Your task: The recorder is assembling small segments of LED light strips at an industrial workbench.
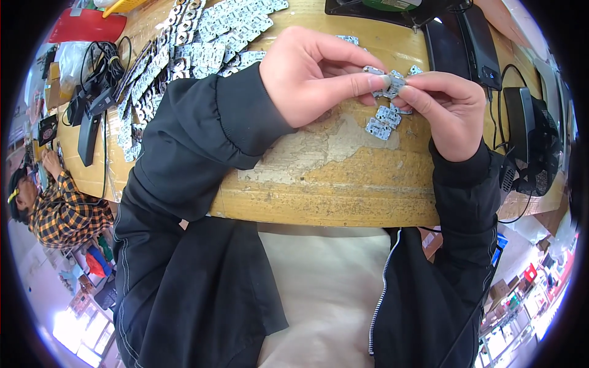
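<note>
Both hands meet above the wooden table (343, 202), pinching a small whitish circuit board (396, 83) between thumbs and fingertips. My left hand (319, 70) reaches in from the left, its fingers closed at the board's left side. From the right, my right hand (451, 107) grips the other side with thumb and forefinger. The fingertips partly cover the board, so I cannot tell whether it is one piece or several joined. Just below the fingers lie a few loose small boards (379, 127), and another board (415, 70) shows behind my right fingertips.
A wide pile of panelled circuit boards (208, 52) covers the far left. Black cables and adapters (98, 92) lie beyond it, near a red object (86, 26). At the right stand a black box-like device (481, 52) and a small black fan (540, 147). A person in a checked shirt (70, 211) sits at far left.
</note>
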Demonstrator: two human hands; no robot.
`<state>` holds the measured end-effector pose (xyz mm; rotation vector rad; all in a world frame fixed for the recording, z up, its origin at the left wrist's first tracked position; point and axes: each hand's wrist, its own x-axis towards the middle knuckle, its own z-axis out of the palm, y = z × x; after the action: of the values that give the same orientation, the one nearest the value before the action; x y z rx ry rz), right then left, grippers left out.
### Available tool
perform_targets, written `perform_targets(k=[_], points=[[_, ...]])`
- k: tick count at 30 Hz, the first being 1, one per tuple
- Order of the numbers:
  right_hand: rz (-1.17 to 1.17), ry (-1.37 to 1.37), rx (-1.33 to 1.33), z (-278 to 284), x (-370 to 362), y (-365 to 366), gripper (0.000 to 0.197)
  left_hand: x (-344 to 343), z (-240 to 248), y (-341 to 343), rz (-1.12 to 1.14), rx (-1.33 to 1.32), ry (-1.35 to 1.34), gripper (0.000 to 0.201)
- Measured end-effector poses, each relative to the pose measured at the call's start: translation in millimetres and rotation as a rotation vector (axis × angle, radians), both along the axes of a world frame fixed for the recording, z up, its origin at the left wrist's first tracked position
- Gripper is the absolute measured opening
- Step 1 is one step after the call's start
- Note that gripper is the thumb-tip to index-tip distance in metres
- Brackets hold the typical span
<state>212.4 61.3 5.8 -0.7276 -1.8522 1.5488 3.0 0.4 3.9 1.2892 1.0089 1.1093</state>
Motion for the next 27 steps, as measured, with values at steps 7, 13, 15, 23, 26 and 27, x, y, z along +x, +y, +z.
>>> perform_targets(k=[7, 13, 15, 23, 26, 27], points=[[-0.01, 0.118, -0.117, -5, -2, -2, 0.013, 3, 3, -1, 0.021, -0.12, -0.203, 0.017], [-0.118, 0.23, -0.21, -6, -4, -5, 0.014, 4, 2, 0, 0.08, -0.13, -0.231, 0.017], [-0.084, 0.171, -0.214, -5, -5, -4, 0.014, 3, 2, 0, 0.099, -0.119, -0.2, 0.017], [-0.007, 0.003, -0.127, 2, -2, -1, 0.011, 4, 0, -2, 0.083, -0.095, -0.111, 0.016], [0.013, -0.028, -0.084, 0, -2, -1, 0.011, 3, 0, -1, 0.071, -0.068, -0.051, 0.016], [0.03, -0.053, -0.04, -1, -2, -2, 0.01, 2, -1, -2, 0.071, -0.068, -0.051, 0.016]])
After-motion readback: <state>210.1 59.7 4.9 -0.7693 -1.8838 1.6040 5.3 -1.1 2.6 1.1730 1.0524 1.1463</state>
